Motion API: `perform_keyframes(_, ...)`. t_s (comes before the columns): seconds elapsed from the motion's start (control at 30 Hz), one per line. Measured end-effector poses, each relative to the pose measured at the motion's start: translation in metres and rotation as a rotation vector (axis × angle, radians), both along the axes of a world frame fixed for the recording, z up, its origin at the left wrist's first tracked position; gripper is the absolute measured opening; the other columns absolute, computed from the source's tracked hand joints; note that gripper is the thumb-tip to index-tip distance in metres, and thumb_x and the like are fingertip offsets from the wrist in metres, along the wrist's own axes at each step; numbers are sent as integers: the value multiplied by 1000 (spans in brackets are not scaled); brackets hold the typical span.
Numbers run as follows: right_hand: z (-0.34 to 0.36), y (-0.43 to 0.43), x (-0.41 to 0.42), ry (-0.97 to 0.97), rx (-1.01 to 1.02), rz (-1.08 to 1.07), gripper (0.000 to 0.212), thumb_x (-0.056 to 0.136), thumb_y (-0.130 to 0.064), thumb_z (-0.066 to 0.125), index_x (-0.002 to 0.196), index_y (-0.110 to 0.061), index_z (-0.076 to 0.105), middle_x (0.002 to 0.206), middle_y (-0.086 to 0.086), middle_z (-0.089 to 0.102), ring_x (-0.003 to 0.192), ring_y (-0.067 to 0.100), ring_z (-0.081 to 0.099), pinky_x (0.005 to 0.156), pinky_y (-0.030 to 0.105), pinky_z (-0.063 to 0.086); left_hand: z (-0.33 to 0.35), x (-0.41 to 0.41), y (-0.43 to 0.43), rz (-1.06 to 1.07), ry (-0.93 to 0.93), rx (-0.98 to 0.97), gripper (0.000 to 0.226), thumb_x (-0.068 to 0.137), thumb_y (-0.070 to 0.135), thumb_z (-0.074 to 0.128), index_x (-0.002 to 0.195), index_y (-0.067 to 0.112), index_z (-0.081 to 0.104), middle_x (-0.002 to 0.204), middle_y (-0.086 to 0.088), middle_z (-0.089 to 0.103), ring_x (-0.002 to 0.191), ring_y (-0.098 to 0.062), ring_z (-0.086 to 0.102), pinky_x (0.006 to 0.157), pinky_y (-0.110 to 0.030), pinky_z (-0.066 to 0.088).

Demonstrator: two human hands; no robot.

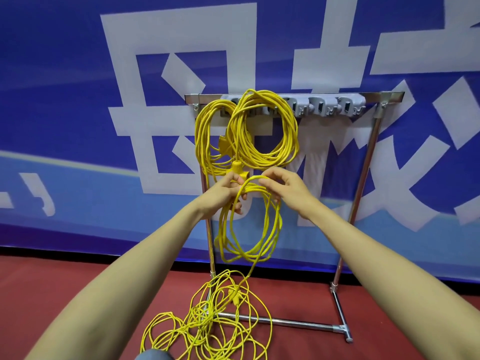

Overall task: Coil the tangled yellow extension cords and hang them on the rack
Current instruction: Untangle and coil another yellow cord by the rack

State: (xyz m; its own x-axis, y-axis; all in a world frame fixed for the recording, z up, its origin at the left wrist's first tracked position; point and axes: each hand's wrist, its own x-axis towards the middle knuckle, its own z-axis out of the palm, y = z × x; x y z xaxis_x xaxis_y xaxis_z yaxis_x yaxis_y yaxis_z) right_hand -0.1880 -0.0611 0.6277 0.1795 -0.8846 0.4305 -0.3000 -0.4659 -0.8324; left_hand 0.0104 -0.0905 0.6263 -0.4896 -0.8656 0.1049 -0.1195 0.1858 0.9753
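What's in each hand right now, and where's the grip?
Left hand grips the part-wound coil at its top, by the socket block. Right hand pinches the top loop.

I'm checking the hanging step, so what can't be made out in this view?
- Head view: which hooks on the grey holder strip carry the hung coils; the cords cover them.
- The floor tangle is cut off by the bottom edge.
- The left hand covers where it grips the coil in progress.
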Motion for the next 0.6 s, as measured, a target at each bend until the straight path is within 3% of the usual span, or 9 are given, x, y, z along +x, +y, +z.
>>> perform_keyframes(0.1,2,-2,-8,27,35,-12,5,89,-22,64,90,-18,66,65,-3,55,53,14,49,50,29,43,-6,6,2,27,97,42,10,100,3,45,97,13,44,77,-10,57,47,-13,47,49,-27,45)
perform_keyframes(0.17,-3,-5,-13,104,42,-32,9,88,-23,66,93,-15,66,76,-1,57,60,14,52,55,28,44,-5,6,3,57,145,58,12,99,2,44,95,13,45,76,-12,57,45,-12,43,44,-23,36)
perform_keyframes(0.33,-8,-12,-22,354,63,-58,55,77,-32,76,125,-23,52,109,-6,52,78,2,49,71,13,41,12,6,5,-66,59,57,8,98,18,52,94,16,45,68,-9,57,43,-12,34,41,-19,26)
perform_keyframes(0.47,-5,-9,-23,500,177,179,26,87,-23,67,112,-18,66,94,-1,68,89,11,63,84,24,48,18,8,8,-173,-55,7,25,88,19,65,104,14,46,70,-7,57,45,-9,33,41,-17,27)
perform_keyframes(0.6,8,-6,-24,567,47,151,12,91,-23,60,96,-16,69,81,3,69,74,9,60,74,29,49,18,19,6,-163,-98,-28,24,89,25,62,107,14,51,73,-8,53,52,-11,35,45,-17,31)
